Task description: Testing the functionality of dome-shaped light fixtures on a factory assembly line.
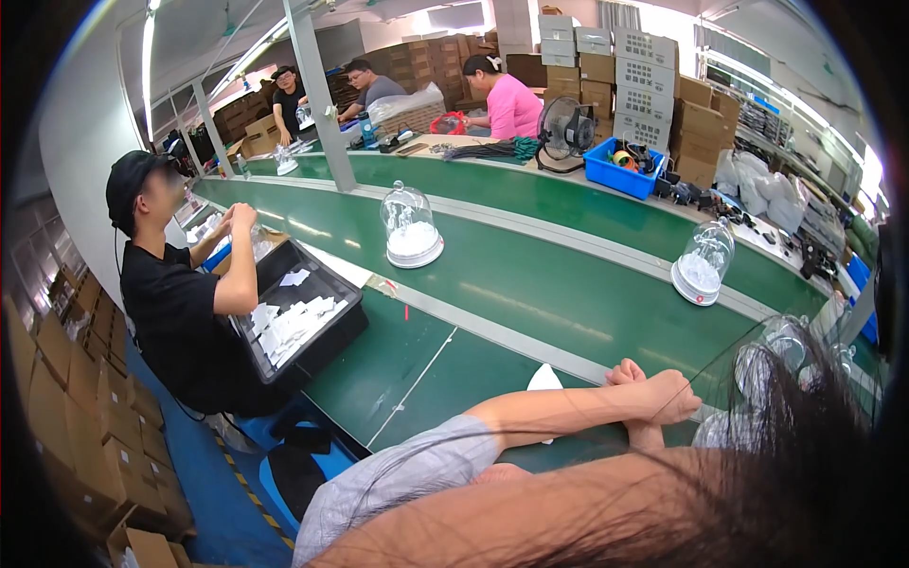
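My left hand, at the end of a grey-sleeved arm, is curled into a fist above the green bench's edge. Just left of it my right hand is also closed, its wrist passing behind my left forearm. Whatever either one holds is too small or hidden to make out. A white flat piece lies beside my left forearm, partly covered by it. Close to the right of my hands stand clear domes with white contents, partly hidden by dark hair. Another clear dome on a white base stands farther back.
A dome with a white base sits on the green conveyor. At left, a person in black works over a black crate of white pieces. Across the belt are a fan, a blue bin and several people.
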The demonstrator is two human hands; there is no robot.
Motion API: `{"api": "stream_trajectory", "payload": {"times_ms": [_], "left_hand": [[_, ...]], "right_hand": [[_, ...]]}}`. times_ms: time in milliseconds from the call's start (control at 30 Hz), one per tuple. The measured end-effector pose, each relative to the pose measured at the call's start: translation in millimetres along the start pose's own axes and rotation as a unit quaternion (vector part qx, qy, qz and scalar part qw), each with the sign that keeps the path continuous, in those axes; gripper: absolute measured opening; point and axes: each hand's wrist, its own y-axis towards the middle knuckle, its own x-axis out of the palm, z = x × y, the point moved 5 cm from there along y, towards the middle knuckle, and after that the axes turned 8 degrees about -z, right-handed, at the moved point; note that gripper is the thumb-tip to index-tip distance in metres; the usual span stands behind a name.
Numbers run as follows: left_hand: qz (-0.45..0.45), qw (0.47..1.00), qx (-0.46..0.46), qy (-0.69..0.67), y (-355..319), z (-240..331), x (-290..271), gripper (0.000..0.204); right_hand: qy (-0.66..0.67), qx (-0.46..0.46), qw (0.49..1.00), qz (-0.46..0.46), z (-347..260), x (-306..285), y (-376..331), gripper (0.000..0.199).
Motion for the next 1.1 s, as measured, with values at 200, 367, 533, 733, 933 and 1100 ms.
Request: {"api": "stream_trajectory", "payload": {"times_ms": [200,367,533,733,933,1100], "left_hand": [[0.183,0.976,0.06,-0.102,3,37,-141,0.013],[0.19,0.965,-0.016,-0.179,6,-1,-202,0.013],[0.178,0.983,-0.021,0.039,-35,-27,-231,0.018],[0.122,0.938,-0.087,0.311,-161,-56,-260,0.039],[0.217,0.895,-0.293,0.256,-288,-121,-325,0.037],[0.152,0.907,-0.29,0.264,-257,-112,-315,0.036]], "right_hand": [[-0.06,0.011,0.993,0.098,-28,50,-11,0.034],[-0.035,0.034,0.997,0.065,-29,55,-14,0.037],[-0.069,0.022,0.994,0.084,-32,50,-22,0.039],[-0.07,0.022,0.995,0.072,-24,43,-23,0.038],[-0.079,0.01,0.994,0.068,-23,37,-16,0.039],[-0.038,-0.004,0.997,0.062,-28,42,-8,0.036]]}}
